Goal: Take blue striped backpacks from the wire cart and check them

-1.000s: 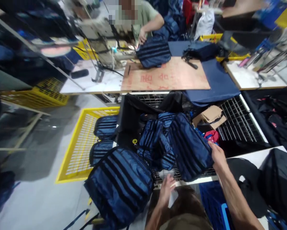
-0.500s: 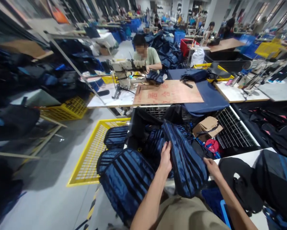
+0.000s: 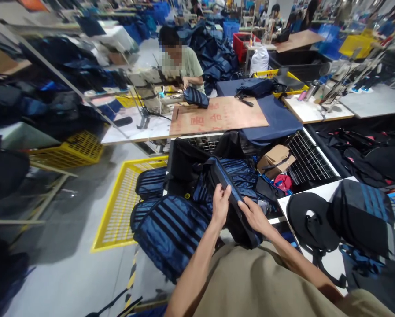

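Note:
Between my hands is a blue-and-black fabric bag panel [image 3: 235,207], turned edge-on so its dark side strip faces up. My left hand [image 3: 220,203] is closed on its left edge, thumb along the top. My right hand [image 3: 255,215] grips the opposite edge a little lower down. Beneath it, more striped blue panels [image 3: 240,171] lie in a black-lined wire cart [image 3: 184,158]. Just left of my left forearm rests a large striped blue panel [image 3: 171,231], overlapping smaller ones.
A yellow basket [image 3: 113,213] stands on the floor at left. In the cart sits a cardboard box [image 3: 276,160]. Black bag pieces [image 3: 311,220] lie on a white table at right. Ahead, a co-worker [image 3: 187,66] sits at a sewing machine [image 3: 147,90].
The panel has turned from its striped face to its edge. My right hand has come inward, close to my left. The camera view has shifted slightly right and down.

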Demonstrator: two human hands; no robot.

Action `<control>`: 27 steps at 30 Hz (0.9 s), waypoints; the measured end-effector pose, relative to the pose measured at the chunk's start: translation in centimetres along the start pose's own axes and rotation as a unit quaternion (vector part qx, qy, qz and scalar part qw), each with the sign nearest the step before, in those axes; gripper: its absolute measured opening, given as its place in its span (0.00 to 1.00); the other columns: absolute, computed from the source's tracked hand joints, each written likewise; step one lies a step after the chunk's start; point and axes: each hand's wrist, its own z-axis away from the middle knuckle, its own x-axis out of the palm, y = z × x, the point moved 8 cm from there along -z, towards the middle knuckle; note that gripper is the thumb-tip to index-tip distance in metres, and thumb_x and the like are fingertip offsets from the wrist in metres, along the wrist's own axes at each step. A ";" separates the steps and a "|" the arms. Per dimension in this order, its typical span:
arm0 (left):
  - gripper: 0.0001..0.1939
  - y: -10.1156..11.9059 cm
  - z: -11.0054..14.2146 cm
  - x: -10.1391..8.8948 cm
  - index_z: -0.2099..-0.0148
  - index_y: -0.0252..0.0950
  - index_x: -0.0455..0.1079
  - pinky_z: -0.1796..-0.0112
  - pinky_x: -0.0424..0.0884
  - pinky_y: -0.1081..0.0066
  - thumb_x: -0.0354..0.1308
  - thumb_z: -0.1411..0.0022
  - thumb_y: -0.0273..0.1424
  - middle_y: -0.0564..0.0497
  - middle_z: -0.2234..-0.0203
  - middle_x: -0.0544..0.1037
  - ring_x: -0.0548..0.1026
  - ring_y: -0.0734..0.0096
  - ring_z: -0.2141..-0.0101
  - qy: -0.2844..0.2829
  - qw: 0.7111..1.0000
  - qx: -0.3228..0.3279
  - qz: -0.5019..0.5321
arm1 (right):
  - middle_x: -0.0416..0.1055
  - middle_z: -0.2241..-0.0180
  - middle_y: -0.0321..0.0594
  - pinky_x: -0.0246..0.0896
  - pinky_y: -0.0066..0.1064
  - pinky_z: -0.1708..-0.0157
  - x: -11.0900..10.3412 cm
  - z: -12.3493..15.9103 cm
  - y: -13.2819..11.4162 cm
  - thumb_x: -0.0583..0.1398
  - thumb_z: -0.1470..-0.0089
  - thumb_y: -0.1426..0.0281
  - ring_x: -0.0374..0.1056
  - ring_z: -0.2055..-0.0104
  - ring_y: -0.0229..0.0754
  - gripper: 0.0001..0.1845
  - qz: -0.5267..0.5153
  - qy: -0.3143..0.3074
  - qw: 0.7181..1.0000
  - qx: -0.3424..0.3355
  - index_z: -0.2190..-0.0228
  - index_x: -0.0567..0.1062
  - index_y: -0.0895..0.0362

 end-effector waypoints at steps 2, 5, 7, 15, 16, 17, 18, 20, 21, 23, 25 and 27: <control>0.28 -0.4 1.5 -0.2 0.54 0.41 0.73 0.67 0.73 0.70 0.73 0.38 0.58 0.53 0.67 0.78 0.76 0.67 0.67 -0.026 0.999 -0.017 -0.012 | 0.69 0.69 0.33 0.62 0.35 0.60 0.4 0.0 0.5 0.53 0.27 0.41 0.65 0.65 0.44 0.29 -0.019 0.004 1.000 0.005 0.66 0.71 0.51; 0.28 -1.9 4.6 0.5 0.51 0.37 0.78 0.66 0.76 0.69 0.76 0.39 0.55 0.48 0.66 0.82 0.80 0.64 0.66 -0.106 0.992 -0.065 -0.028 | 0.67 0.69 0.33 0.61 0.35 0.61 0.3 -0.1 0.3 0.51 0.26 0.41 0.63 0.65 0.44 0.29 -0.031 0.002 0.999 0.007 0.67 0.68 0.51; 0.32 -2.9 6.5 1.2 0.46 0.35 0.80 0.64 0.78 0.68 0.78 0.41 0.53 0.44 0.63 0.86 0.83 0.61 0.65 -0.152 0.984 -0.097 -0.016 | 0.66 0.70 0.33 0.60 0.34 0.62 0.1 -0.4 0.0 0.51 0.25 0.41 0.63 0.65 0.44 0.30 -0.029 0.000 1.000 0.004 0.68 0.68 0.51; 0.28 -1.6 4.3 -0.1 0.51 0.33 0.82 0.59 0.80 0.66 0.82 0.44 0.47 0.43 0.63 0.88 0.85 0.61 0.65 -0.072 0.990 -0.101 0.064 | 0.60 0.72 0.31 0.55 0.33 0.65 0.2 -0.3 -1.3 0.50 0.25 0.42 0.58 0.67 0.41 0.29 -0.005 -0.002 1.000 -0.017 0.70 0.64 0.50; 0.28 -0.7 2.9 -1.0 0.54 0.33 0.81 0.61 0.79 0.67 0.83 0.47 0.47 0.44 0.64 0.87 0.84 0.63 0.66 -0.039 0.993 -0.084 0.074 | 0.60 0.72 0.30 0.55 0.33 0.65 0.3 0.0 -1.6 0.50 0.24 0.43 0.58 0.68 0.41 0.29 0.001 -0.013 1.000 -0.024 0.69 0.64 0.51; 0.28 0.5 1.3 -2.1 0.57 0.34 0.80 0.62 0.78 0.69 0.84 0.49 0.48 0.46 0.66 0.86 0.82 0.65 0.67 -0.005 0.995 -0.063 0.083 | 0.60 0.72 0.30 0.54 0.33 0.65 0.4 0.5 -1.7 0.50 0.24 0.44 0.57 0.68 0.41 0.28 0.008 -0.027 0.999 -0.030 0.69 0.64 0.51; 0.30 1.7 -0.2 -3.1 0.58 0.35 0.78 0.64 0.77 0.71 0.84 0.52 0.48 0.49 0.68 0.85 0.81 0.68 0.68 0.027 0.995 -0.039 0.090 | 0.61 0.72 0.30 0.54 0.33 0.65 0.4 1.0 -1.9 0.51 0.23 0.45 0.57 0.68 0.40 0.28 0.018 -0.040 0.998 -0.034 0.69 0.65 0.51; 0.32 4.0 -2.6 -4.7 0.58 0.36 0.76 0.66 0.75 0.74 0.85 0.56 0.49 0.54 0.69 0.82 0.78 0.73 0.70 0.070 0.993 0.002 0.097 | 0.63 0.71 0.30 0.54 0.32 0.64 0.1 1.9 -1.8 0.53 0.24 0.46 0.58 0.67 0.40 0.27 0.045 -0.060 0.996 -0.038 0.69 0.65 0.51; 0.33 5.0 -3.4 -5.1 0.57 0.37 0.75 0.68 0.74 0.75 0.85 0.56 0.49 0.56 0.70 0.80 0.77 0.75 0.72 0.084 0.992 0.019 0.097 | 0.64 0.71 0.30 0.54 0.32 0.64 -0.2 2.2 -1.6 0.55 0.25 0.46 0.59 0.68 0.40 0.27 0.061 -0.064 0.995 -0.037 0.69 0.66 0.51; 0.32 6.3 -3.6 -4.6 0.57 0.38 0.73 0.72 0.70 0.76 0.84 0.53 0.49 0.59 0.71 0.77 0.73 0.78 0.75 0.090 0.991 0.043 0.093 | 0.68 0.70 0.31 0.55 0.33 0.64 -0.8 2.5 -1.2 0.58 0.27 0.46 0.62 0.67 0.41 0.26 0.095 -0.056 0.993 -0.033 0.69 0.67 0.51; 0.29 6.5 -2.2 -2.3 0.56 0.40 0.70 0.74 0.67 0.76 0.80 0.45 0.51 0.60 0.72 0.73 0.71 0.79 0.78 0.063 0.993 0.054 0.082 | 0.73 0.67 0.34 0.60 0.34 0.62 -1.0 2.2 -1.0 0.60 0.28 0.48 0.68 0.65 0.44 0.21 0.116 -0.035 0.992 -0.036 0.64 0.70 0.51; 0.27 5.8 0.1 0.8 0.51 0.42 0.68 0.75 0.67 0.76 0.76 0.38 0.51 0.60 0.70 0.73 0.70 0.79 0.78 0.026 0.997 0.042 0.060 | 0.78 0.61 0.39 0.64 0.35 0.58 -0.9 1.7 -1.2 0.59 0.27 0.52 0.74 0.61 0.47 0.15 0.114 0.004 0.993 -0.041 0.57 0.73 0.51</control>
